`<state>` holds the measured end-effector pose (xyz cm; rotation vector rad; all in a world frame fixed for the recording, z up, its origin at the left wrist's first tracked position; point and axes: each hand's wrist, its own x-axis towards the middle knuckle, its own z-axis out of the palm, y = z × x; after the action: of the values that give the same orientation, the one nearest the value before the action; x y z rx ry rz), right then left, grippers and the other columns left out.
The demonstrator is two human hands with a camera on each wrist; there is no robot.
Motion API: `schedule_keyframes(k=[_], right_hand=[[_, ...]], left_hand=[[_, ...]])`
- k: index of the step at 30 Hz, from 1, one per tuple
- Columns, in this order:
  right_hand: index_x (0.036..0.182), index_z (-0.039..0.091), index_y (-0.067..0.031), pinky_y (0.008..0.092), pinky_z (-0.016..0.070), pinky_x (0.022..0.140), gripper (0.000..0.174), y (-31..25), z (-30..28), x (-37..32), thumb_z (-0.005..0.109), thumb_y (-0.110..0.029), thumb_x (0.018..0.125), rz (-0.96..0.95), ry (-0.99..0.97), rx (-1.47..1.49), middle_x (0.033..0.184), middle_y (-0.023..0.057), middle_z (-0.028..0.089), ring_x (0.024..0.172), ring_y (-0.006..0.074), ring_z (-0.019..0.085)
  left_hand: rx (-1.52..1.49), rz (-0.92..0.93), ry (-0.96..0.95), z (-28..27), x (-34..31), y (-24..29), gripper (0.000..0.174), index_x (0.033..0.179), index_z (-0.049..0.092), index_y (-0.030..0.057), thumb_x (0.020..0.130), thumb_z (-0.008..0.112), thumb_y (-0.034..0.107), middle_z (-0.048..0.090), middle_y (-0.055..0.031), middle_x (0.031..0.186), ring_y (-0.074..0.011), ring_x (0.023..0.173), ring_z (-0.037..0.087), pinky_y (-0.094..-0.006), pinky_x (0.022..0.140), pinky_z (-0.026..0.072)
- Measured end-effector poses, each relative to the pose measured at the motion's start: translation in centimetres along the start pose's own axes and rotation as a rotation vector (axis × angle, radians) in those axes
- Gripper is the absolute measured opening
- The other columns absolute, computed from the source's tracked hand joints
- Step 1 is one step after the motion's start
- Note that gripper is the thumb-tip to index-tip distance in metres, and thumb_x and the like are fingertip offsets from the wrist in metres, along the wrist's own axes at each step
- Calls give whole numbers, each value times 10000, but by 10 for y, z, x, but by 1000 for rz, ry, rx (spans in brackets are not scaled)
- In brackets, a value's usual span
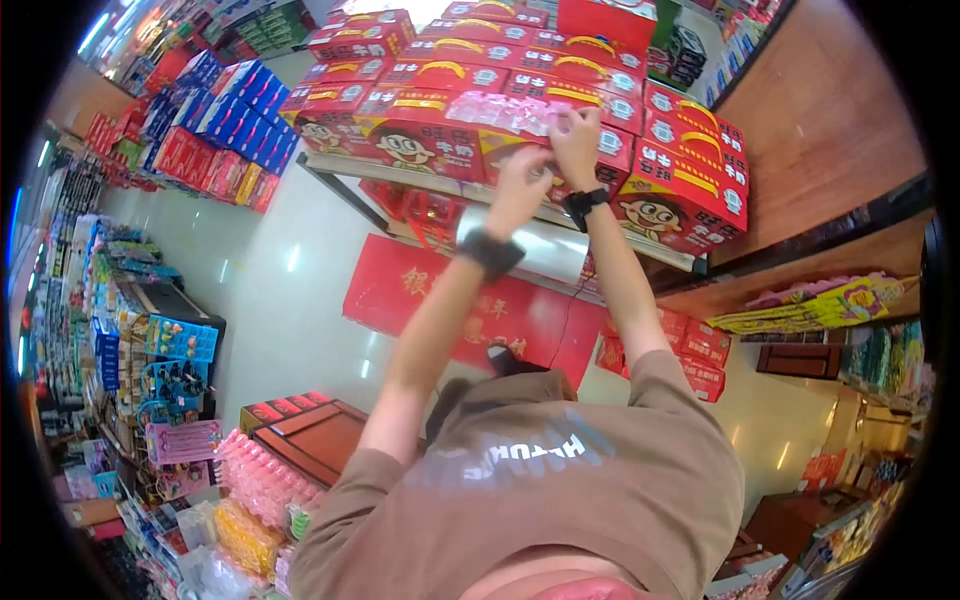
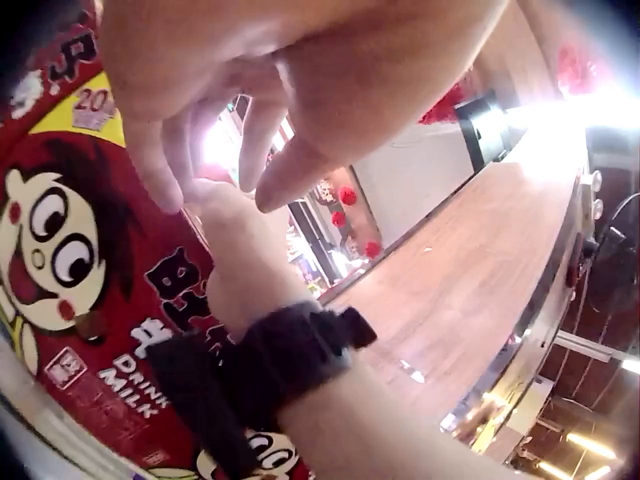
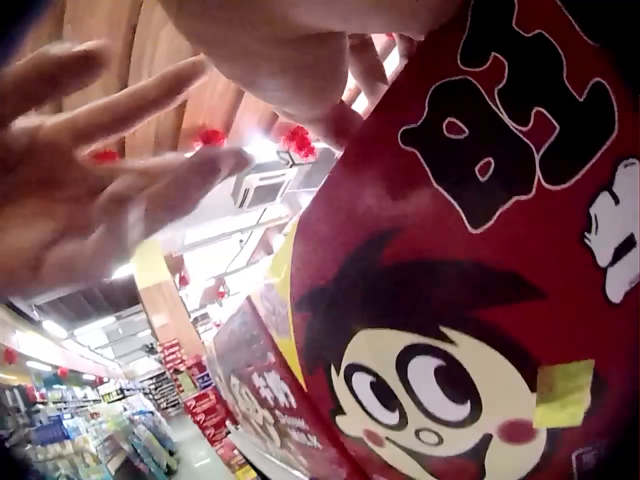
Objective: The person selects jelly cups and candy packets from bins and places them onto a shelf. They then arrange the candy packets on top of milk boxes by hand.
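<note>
Pink and white plastic packaging [image 1: 505, 112] lies on top of the red milk cartons [image 1: 425, 140]. At its right end is my right hand [image 1: 577, 145], fingers bent over the packaging; whether they pinch it is not clear. My left hand [image 1: 525, 182] is just left of it, before a carton's front face, with nothing visible in it. The left wrist view has my left hand [image 2: 300, 80] with loosely bent fingers, near the right hand [image 2: 245, 250]. In the right wrist view the left hand's [image 3: 90, 170] fingers are spread, and the right hand [image 3: 290, 50] is above the carton [image 3: 400, 260].
The cartons stand on a shelf with a metal front edge [image 1: 440, 185]. A wooden panel [image 1: 820, 130] rises at the right. A red mat [image 1: 410, 290] lies on the floor below. Blue boxes [image 1: 240, 105] are stacked at the left, and bagged goods [image 1: 250, 535] sit at the lower left.
</note>
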<state>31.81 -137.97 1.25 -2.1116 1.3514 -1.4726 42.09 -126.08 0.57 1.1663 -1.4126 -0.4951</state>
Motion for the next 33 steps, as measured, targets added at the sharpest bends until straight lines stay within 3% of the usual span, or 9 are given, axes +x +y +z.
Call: schedule_keyframes(k=[3,6,8,13,16,18,22,25,33], right_hand=[[990,738,2,449,451,922,236,5,0,0,722,-167,826,-39,32,-50,1019,181,550,1021,347,533],[965,727,8,489,429,959,214,7,2,-2,708,-151,822,-86,92,-16,1005,184,556,1057,374,533],[957,701,14,522,409,985,207,15,2,-1,697,-145,823,-248,188,-104,990,183,569,1084,392,540],[1045,672,11,455,470,925,194,-44,-7,-52,674,-123,905,-106,8,124,986,186,636,1000,343,601],[1082,678,11,366,519,793,200,-99,18,-153,658,-151,966,36,-300,427,983,157,691,884,248,651],[1090,684,16,360,524,806,202,-144,30,-236,652,-147,975,91,-729,384,1012,135,715,890,217,660],[1120,692,23,320,525,760,216,-188,74,-409,633,-126,975,-368,-1507,667,935,113,718,814,179,655],[1116,684,21,371,546,767,230,-287,20,-471,634,-132,952,-621,-1921,739,949,212,714,860,294,712],[1133,676,16,415,540,737,269,-421,-78,-606,648,-172,943,-1148,-2321,888,930,226,715,800,360,694]], left_hand=[[279,-13,68,-40,-87,14,320,1174,676,-4,855,682,10,676,-146,1197,-241,1165,628,-341,961,510],[93,-430,65,-87,-185,23,288,1194,664,12,907,652,7,606,-105,1287,-201,1184,603,-290,894,528],[67,-608,228,-112,-250,42,276,1209,664,20,933,650,38,624,-92,1257,-189,1141,621,-313,872,539],[232,-842,545,-165,-385,98,261,1224,660,6,977,614,74,713,-93,1135,-174,1005,675,-315,886,537],[205,-1026,893,-180,-430,155,258,1228,655,-4,981,605,55,727,-103,1127,-159,1013,676,-309,894,535],[334,-917,1099,-181,-476,166,264,1216,665,-3,964,631,67,734,-133,1119,-178,987,697,-314,844,546],[407,-774,1430,-166,-527,221,258,1206,657,-21,960,651,56,729,-114,1114,-153,1003,689,-301,871,543],[355,-745,1560,-156,-553,281,237,1222,644,-11,999,617,62,709,-56,1110,-110,1008,657,-278,894,527],[318,-583,2108,-113,-702,387,244,1225,654,3,1027,574,121,711,-60,1120,-143,1030,657,-291,894,516]])
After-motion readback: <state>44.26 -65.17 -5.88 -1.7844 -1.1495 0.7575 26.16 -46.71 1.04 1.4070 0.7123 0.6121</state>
